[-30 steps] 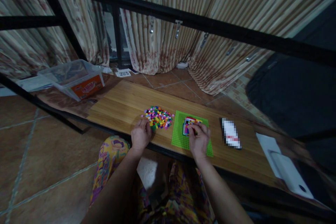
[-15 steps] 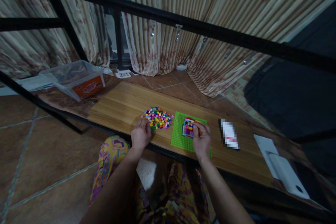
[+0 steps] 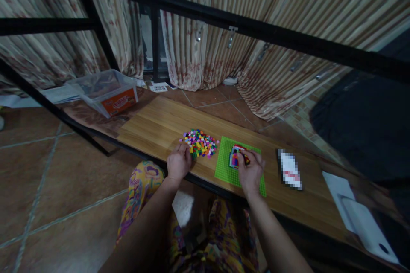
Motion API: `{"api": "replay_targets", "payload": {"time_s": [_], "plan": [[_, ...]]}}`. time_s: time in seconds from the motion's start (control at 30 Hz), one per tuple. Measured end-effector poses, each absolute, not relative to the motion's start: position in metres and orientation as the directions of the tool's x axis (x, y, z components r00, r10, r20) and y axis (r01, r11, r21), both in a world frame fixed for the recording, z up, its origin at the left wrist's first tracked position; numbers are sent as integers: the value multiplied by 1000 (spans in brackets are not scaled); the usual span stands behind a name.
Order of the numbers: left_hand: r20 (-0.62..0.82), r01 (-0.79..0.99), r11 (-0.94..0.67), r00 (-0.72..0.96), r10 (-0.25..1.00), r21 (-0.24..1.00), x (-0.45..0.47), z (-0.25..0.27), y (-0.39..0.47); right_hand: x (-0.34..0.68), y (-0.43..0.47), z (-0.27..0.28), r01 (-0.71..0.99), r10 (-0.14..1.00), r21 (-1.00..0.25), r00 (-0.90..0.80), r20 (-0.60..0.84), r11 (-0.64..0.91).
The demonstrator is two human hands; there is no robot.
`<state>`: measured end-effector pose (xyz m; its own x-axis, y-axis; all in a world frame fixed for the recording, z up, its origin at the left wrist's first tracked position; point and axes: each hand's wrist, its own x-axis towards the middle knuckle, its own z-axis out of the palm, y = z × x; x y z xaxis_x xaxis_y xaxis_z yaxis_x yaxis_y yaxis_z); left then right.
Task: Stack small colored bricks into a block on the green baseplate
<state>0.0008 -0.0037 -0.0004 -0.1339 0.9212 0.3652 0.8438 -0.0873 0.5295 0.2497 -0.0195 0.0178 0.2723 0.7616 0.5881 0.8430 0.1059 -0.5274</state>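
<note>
My left hand (image 3: pixel 179 161) rests at the near-left edge of a pile of small colourful building bricks (image 3: pixel 201 143). Its fingers are curled together, and whatever they may hold is hidden. Right of the pile, a green studded baseplate (image 3: pixel 224 170) lies on the wooden board. On it sits a low multicoloured brick build (image 3: pixel 235 156) with red, blue and yellow parts. My right hand (image 3: pixel 251 171) is over the right part of this build, thumb and fingertips pinched together at its top. Anything between those fingertips is too small to make out, and the hand covers part of the build.
A phone-like item with a blurred screen (image 3: pixel 290 169) lies right of the baseplate. Farther right is a white object (image 3: pixel 368 230). A clear plastic box with an orange label (image 3: pixel 120 101) stands at the left. A black metal bar (image 3: pixel 198 8) crosses in front of the curtains.
The whole view has shifted, so things appear farther right. My right fingertips have moved slightly left over the brick build. My left hand stays beside the pile.
</note>
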Motion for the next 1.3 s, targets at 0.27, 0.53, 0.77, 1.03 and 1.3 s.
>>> {"api": "replay_targets", "payload": {"time_s": [0.27,0.53,0.77,1.03,1.3], "plan": [[344,831,-84,-133,930,549,1,-2,-4,225,-27,34,896,770,-415,152,619,157],[321,834,-65,-137,937,548,3,1,-5,169,-12,30,916,915,-348,-46,400,198],[320,829,-65,-141,937,555,3,0,-6,160,4,22,926,922,-347,-5,387,151],[330,826,-76,-138,934,559,2,-1,-5,168,-1,23,882,897,-421,-8,441,214],[317,833,-59,-143,937,550,2,0,-5,204,-34,40,800,875,-568,121,470,194]]}}
